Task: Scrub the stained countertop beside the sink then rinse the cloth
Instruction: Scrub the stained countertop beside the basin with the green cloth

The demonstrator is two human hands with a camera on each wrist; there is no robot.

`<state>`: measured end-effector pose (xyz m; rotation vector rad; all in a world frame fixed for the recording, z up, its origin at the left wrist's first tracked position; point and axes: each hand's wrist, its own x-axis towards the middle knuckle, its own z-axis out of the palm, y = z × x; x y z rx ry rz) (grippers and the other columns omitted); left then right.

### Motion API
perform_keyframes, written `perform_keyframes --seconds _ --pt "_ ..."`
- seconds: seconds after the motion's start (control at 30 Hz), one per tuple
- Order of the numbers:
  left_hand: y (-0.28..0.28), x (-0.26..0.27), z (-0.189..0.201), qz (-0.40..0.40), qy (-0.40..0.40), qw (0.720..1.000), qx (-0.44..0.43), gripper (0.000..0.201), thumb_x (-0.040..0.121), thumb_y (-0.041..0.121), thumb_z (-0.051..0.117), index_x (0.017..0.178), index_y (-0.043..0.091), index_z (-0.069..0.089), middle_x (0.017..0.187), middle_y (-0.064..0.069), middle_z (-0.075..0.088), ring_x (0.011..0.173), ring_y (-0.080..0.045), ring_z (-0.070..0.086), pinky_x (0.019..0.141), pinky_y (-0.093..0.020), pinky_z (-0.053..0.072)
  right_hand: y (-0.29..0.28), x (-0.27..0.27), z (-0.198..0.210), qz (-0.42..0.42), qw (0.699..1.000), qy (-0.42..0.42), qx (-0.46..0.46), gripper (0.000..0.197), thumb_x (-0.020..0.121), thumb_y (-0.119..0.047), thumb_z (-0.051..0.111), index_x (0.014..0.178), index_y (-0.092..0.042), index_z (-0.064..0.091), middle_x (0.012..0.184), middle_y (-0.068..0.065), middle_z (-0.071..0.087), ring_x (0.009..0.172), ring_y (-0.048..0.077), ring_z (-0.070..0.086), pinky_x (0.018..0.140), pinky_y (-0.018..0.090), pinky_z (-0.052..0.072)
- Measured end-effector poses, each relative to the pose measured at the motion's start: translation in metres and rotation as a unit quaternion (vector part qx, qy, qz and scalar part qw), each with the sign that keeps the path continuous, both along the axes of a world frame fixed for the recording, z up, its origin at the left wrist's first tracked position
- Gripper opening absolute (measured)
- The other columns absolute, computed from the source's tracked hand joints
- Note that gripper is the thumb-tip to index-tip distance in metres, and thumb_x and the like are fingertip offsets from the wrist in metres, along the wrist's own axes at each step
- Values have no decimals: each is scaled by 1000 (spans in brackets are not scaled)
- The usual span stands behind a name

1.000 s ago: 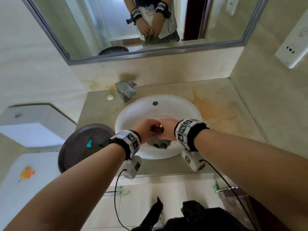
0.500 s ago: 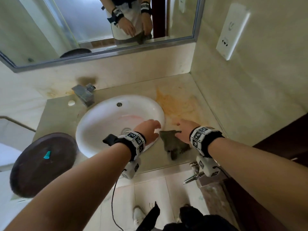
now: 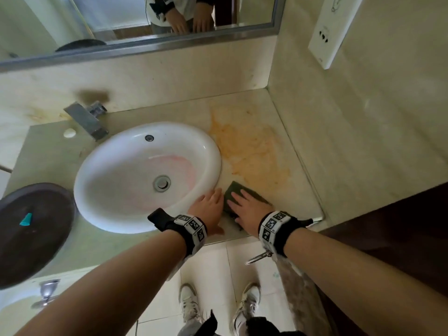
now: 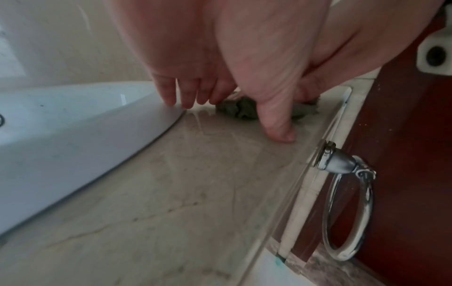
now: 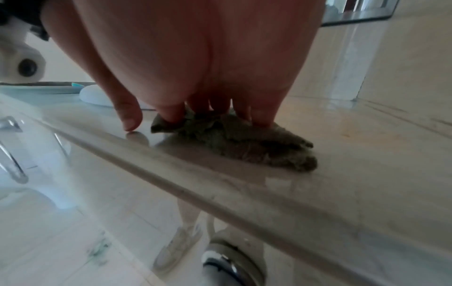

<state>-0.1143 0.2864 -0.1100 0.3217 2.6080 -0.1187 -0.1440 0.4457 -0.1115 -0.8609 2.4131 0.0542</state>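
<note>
A dark green cloth (image 3: 236,190) (image 5: 244,143) (image 4: 234,108) lies on the beige countertop (image 3: 298,190) just right of the white sink (image 3: 135,170), at the near edge of an orange stain (image 3: 249,146). My right hand (image 3: 247,209) (image 5: 195,108) lies flat on the cloth, fingers straight and pressing it down. My left hand (image 3: 208,207) (image 4: 186,96) rests with straight fingers on the sink's rim beside the cloth, thumb on the counter, holding nothing.
A metal faucet (image 3: 87,120) stands behind the sink. A dark round lid (image 3: 31,229) with a teal scrap lies at the left. A towel ring (image 4: 347,209) hangs off the counter's front edge. The side wall (image 3: 363,141) closes the counter on the right.
Both hands wrung the cloth over the sink, then the right hand carried it onto the counter and now presses it flat. The left hand moved to the sink's rim.
</note>
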Motion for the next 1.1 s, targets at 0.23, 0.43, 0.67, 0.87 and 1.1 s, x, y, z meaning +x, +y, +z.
perform_keyframes --seconds 0.23,0.43,0.67,0.87,1.1 --pt "12 -15 -9 0 -4 1000 7 123 71 60 73 153 2 1 162 -13 1 149 -29 7 122 -39 12 7 -12 -14 -85 995 -37 38 70 101 -42 31 154 -17 -6 161 1 -18 149 25 -14 120 46 10" --pt "19 -26 -6 -7 -2 1000 4 128 66 57 78 153 2 2 161 -14 0 148 -32 5 121 -39 11 69 -60 -17 -287 955 -16 77 77 99 -43 37 153 -12 -8 161 9 -17 149 31 -11 121 48 11" --pt "23 -27 -4 -2 -7 1000 -2 126 68 57 77 153 4 2 162 -11 -1 149 -29 4 121 -38 12 4 -12 -12 -125 991 -46 27 75 99 -47 30 153 -12 -9 161 10 -18 148 33 -13 119 52 10" --pt "21 -28 -2 -3 -15 1000 6 126 68 57 77 154 5 1 162 -11 -4 149 -28 2 121 -37 11 23 -17 -10 -144 988 -58 25 72 99 -45 28 153 -15 -8 161 7 -19 148 29 -15 121 48 9" --pt "19 -31 3 4 22 999 41 110 75 57 71 153 5 13 161 -9 9 147 -26 14 117 -36 21 18 -20 -7 -235 971 -36 27 76 99 -49 30 153 -11 -8 161 10 -17 148 33 -12 120 50 12"
